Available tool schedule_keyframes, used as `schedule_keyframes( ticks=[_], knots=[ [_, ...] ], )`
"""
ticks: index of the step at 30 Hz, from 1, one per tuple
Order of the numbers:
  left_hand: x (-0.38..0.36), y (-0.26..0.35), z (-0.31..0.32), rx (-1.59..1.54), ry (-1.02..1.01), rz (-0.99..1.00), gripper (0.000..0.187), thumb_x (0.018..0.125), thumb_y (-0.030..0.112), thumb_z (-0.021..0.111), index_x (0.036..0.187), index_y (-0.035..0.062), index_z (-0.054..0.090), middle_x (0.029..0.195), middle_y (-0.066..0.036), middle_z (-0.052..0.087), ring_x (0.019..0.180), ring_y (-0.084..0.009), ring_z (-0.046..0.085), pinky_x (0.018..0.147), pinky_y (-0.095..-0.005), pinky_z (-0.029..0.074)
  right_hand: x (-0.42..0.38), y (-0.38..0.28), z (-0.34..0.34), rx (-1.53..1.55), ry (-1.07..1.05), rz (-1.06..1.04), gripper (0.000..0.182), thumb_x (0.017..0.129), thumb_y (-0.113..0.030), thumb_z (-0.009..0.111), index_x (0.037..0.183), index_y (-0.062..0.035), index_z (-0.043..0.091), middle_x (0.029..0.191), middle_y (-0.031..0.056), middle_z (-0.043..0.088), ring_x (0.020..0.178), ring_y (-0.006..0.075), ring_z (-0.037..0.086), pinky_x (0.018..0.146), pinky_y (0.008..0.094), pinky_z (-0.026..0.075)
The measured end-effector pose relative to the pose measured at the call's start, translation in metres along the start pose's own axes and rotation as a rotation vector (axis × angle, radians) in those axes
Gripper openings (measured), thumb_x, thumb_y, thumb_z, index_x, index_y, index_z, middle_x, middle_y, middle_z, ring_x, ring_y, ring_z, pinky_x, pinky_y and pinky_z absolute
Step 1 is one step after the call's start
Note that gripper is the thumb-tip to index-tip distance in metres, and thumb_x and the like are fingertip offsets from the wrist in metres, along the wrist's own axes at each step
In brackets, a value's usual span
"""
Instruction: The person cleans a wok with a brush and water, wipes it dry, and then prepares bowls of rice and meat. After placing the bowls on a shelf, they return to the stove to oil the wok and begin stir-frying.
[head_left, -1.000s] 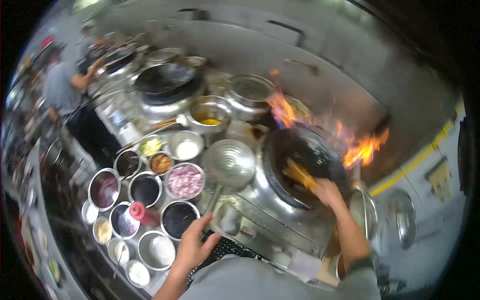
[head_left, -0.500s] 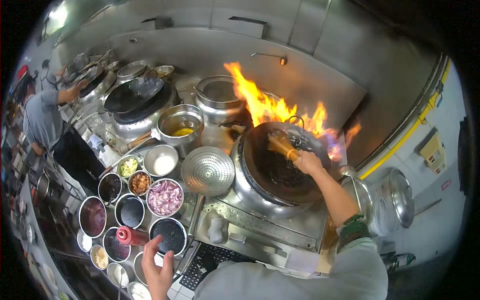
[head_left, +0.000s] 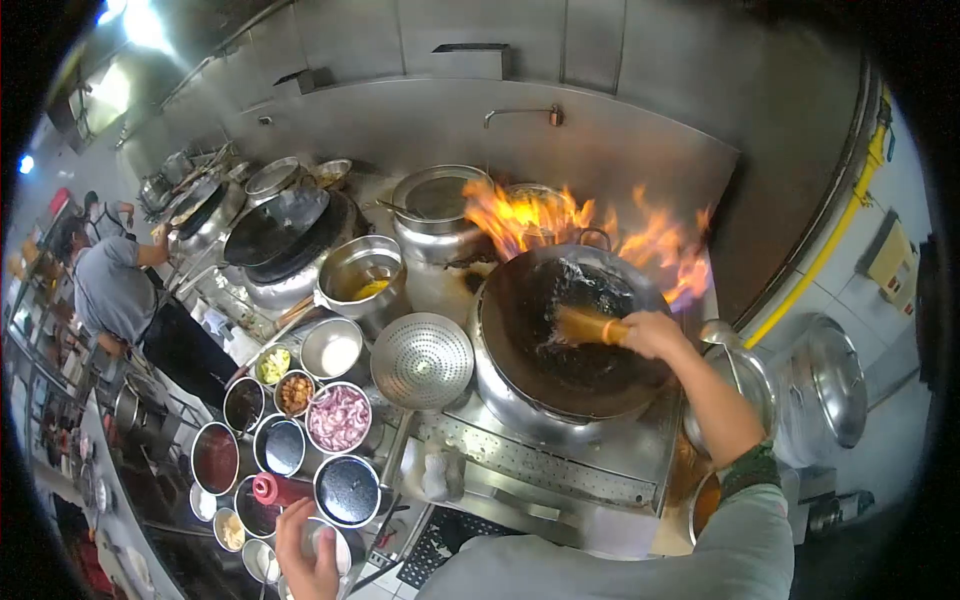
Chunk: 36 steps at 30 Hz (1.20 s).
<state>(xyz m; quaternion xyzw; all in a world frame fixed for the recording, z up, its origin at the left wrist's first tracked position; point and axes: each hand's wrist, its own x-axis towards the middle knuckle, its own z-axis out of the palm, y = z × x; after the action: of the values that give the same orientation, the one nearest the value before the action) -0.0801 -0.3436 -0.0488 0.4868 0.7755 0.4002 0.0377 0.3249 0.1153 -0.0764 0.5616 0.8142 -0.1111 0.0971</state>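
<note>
My right hand (head_left: 655, 335) is closed round the handle of a bamboo wok brush (head_left: 583, 326). The brush's bristles are down inside a large dark wok (head_left: 515, 365), which is wet and sits on a round metal burner. Tall orange flames (head_left: 530, 215) rise behind the wok's far rim. At the lower left, my left hand (head_left: 308, 555) hovers over metal bowls, its thumb and fingers apart and nothing in it. A red squeeze bottle (head_left: 282, 490) lies just beyond its fingertips, close to a bowl of dark sauce (head_left: 347, 490).
A perforated strainer (head_left: 422, 360) rests left of the wok. Bowls hold sliced red onion (head_left: 339, 416) and other ingredients. A pot with yellow oil (head_left: 368, 286) and a second wok (head_left: 275, 235) stand farther back. Another person (head_left: 120, 290) works at the far left. Metal lids (head_left: 835, 380) stand at right.
My right hand has moved the brush toward the right, and its bristles now point left. The flames behind the wok look lower. The view has shifted slightly; my left hand remains by the bowls.
</note>
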Motion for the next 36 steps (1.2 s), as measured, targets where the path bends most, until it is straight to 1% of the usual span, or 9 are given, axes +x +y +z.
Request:
schedule_keyframes(
  ticks=[3, 10, 13, 16, 22, 25, 28, 33, 36],
  knots=[
    [-0.001, 0.013, 0.01, -0.117, 0.013, -0.029, 0.038, 0.083, 0.002, 0.064, 0.121, -0.0005, 0.061, 0.124, -0.014, 0.062, 0.109, -0.0249, 0.06, 0.093, -0.0338, 0.049, 0.029, -0.015, 0.021, 0.188, 0.352, 0.115, 0.038, 0.09, -0.044, 0.059, 0.122, -0.0244, 0.067, 0.105, 0.0147, 0.072, 0.1, 0.038, 0.068, 0.087, 0.0489, 0.054],
    [-0.022, 0.008, -0.021, 0.155, 0.064, 0.024, 0.036, 0.094, 0.01, 0.063, 0.129, 0.0022, 0.062, 0.124, -0.016, 0.066, 0.115, -0.0296, 0.062, 0.097, -0.0382, 0.049, -0.044, 0.047, 0.034, 0.151, 0.077, -0.272, 0.036, 0.084, -0.042, 0.07, 0.111, -0.0197, 0.073, 0.113, 0.0142, 0.071, 0.104, 0.035, 0.067, 0.09, 0.0478, 0.053],
    [-0.038, 0.0, -0.036, 0.193, 0.101, -0.176, 0.034, 0.096, 0.015, 0.064, 0.128, 0.0036, 0.063, 0.12, -0.015, 0.068, 0.11, -0.028, 0.064, 0.096, -0.0375, 0.05, -0.039, 0.05, -0.008, -0.111, -0.004, 0.211, 0.036, 0.087, -0.044, 0.064, 0.11, -0.0182, 0.073, 0.096, 0.0125, 0.074, 0.092, 0.0306, 0.071, 0.081, 0.0463, 0.056],
    [-0.01, 0.022, -0.015, 0.118, 0.064, -0.025, 0.031, 0.096, 0.018, 0.064, 0.124, 0.0052, 0.066, 0.116, -0.014, 0.068, 0.109, -0.0255, 0.063, 0.094, -0.0363, 0.051, 0.025, 0.035, 0.049, 0.002, 0.383, 0.164, 0.036, 0.087, -0.039, 0.063, 0.112, -0.0139, 0.067, 0.089, 0.0161, 0.073, 0.082, 0.0349, 0.072, 0.07, 0.0485, 0.057],
    [-0.026, 0.022, -0.027, 0.314, 0.082, -0.164, 0.027, 0.096, 0.019, 0.066, 0.12, 0.0081, 0.069, 0.116, -0.012, 0.07, 0.108, -0.0217, 0.064, 0.089, -0.033, 0.054, -0.036, 0.058, 0.036, 0.031, 0.142, -0.231, 0.037, 0.083, -0.04, 0.067, 0.118, -0.0286, 0.071, 0.105, 0.0096, 0.073, 0.098, 0.0326, 0.07, 0.085, 0.0462, 0.056],
    [-0.036, 0.003, -0.033, 0.246, 0.147, -0.259, 0.028, 0.095, 0.018, 0.067, 0.119, 0.0035, 0.069, 0.11, -0.013, 0.072, 0.101, -0.0238, 0.067, 0.088, -0.0347, 0.054, -0.028, 0.057, -0.001, -0.081, 0.081, 0.008, 0.051, 0.08, -0.04, 0.071, 0.13, -0.0356, 0.063, 0.104, 0.007, 0.073, 0.093, 0.0327, 0.07, 0.084, 0.0454, 0.056],
    [0.002, -0.016, 0.017, -0.141, 0.208, 0.006, 0.039, 0.08, -0.005, 0.064, 0.119, -0.0018, 0.06, 0.113, -0.011, 0.062, 0.095, -0.0201, 0.061, 0.088, -0.031, 0.048, 0.044, 0.036, 0.049, 0.059, 0.354, 0.033, 0.054, 0.08, -0.041, 0.072, 0.132, -0.0356, 0.061, 0.099, 0.0082, 0.073, 0.093, 0.0337, 0.07, 0.084, 0.0469, 0.056],
    [0.024, 0.096, 0.078, -0.129, -0.244, 0.274, 0.034, 0.074, 0.0, 0.076, 0.106, 0.0017, 0.067, 0.111, -0.016, 0.068, 0.102, -0.0323, 0.065, 0.088, -0.038, 0.051, 0.007, 0.057, 0.012, 0.04, 0.111, -0.262, 0.05, 0.079, -0.043, 0.073, 0.126, -0.0295, 0.067, 0.107, 0.0095, 0.072, 0.097, 0.0341, 0.069, 0.087, 0.0458, 0.055],
    [0.023, 0.121, 0.133, -0.17, -0.423, 0.495, 0.038, 0.078, 0.011, 0.079, 0.114, 0.0051, 0.068, 0.116, -0.015, 0.066, 0.106, -0.0348, 0.063, 0.091, -0.0414, 0.051, 0.011, 0.087, 0.001, -0.121, 0.127, -0.035, 0.053, 0.075, -0.042, 0.078, 0.125, -0.0277, 0.068, 0.109, 0.0105, 0.072, 0.096, 0.0336, 0.069, 0.088, 0.0439, 0.054]
  ],
)
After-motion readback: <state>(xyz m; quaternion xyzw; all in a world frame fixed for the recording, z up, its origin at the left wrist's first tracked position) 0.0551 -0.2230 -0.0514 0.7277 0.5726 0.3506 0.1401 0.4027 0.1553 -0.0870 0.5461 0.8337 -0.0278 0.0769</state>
